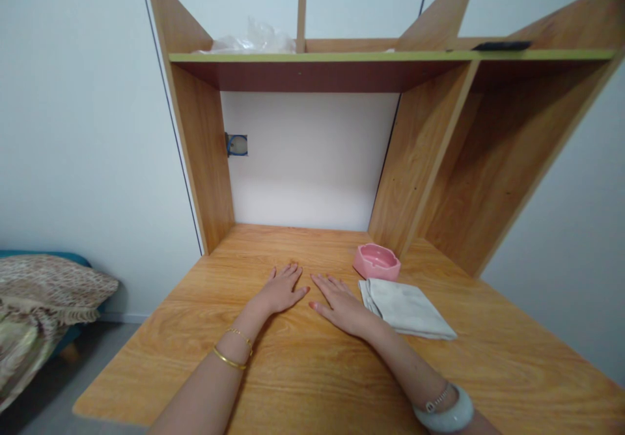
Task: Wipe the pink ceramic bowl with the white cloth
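Note:
My left hand lies palm down on the wooden desk, fingers spread and nothing in it. Just right of it, my right hand rests flat on the same desktop, its fingers stretched out and also holding nothing. Beside the right hand is a folded pale grey cloth. Behind that cloth stands a pink ashtray with notches in its rim; its inside is only partly visible.
Wooden side panels and a shelf frame the back of the desk. A clear plastic bag and a dark flat object lie on the shelf. An open wall socket box shows blue wire. A patterned fringed cover drapes furniture at the left.

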Action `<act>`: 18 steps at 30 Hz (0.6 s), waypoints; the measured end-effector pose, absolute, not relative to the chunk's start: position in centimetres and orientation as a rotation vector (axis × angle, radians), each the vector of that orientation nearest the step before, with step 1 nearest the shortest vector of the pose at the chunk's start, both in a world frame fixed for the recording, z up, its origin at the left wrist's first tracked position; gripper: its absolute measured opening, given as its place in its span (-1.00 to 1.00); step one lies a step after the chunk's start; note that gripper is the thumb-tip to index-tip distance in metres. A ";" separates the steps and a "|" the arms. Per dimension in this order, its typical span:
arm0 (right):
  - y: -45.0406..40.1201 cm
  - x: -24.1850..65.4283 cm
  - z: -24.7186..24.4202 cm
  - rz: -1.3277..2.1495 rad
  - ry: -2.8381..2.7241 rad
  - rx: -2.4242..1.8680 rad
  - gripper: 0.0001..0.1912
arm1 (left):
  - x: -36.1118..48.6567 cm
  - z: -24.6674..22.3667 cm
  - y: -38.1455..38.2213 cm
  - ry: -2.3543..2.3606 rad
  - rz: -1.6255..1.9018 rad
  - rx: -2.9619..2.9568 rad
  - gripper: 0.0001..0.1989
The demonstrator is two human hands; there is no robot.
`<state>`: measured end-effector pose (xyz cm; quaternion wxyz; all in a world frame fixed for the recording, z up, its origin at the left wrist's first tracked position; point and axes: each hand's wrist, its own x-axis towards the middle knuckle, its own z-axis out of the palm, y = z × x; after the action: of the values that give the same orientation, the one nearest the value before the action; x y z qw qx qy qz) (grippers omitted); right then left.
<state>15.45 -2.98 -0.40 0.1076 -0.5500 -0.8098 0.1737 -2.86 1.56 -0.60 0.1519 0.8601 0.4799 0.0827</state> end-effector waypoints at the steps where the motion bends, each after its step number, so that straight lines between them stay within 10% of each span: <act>1: -3.1 15.4 -0.4 0.507 -2.386 -1.623 -0.27 | -2.9 -0.6 1.6 1.379 0.235 2.469 -0.33; 18: -3.4 15.2 0.0 0.459 -2.427 -1.666 -0.30 | -2.7 -0.2 1.4 1.414 0.145 2.509 -0.32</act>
<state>15.22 -3.43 -0.02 0.0812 -0.5574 -0.8118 0.1536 -2.68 1.37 -0.16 0.1288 0.8628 0.4863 0.0499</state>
